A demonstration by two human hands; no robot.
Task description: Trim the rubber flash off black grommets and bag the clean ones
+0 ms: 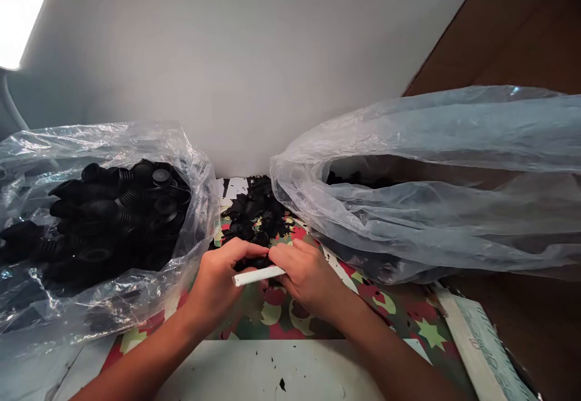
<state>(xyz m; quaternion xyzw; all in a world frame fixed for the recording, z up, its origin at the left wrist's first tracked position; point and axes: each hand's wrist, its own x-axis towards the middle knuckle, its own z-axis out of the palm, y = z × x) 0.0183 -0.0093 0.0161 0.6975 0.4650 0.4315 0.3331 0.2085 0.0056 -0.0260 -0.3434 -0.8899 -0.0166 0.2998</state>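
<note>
My left hand and my right hand meet at the middle of the table, both with fingers closed. Between them sits a small black rubber part, pinched from both sides. A white stick-like tool lies across below it, gripped in my right hand and resting against my left fingers. Just beyond the hands is a heap of black rubber scraps on a patterned red, green and cream sheet.
A clear plastic bag at the left holds many black ribbed rubber parts. A larger clear bag at the right holds more dark pieces. A white board lies near me. A grey wall stands behind.
</note>
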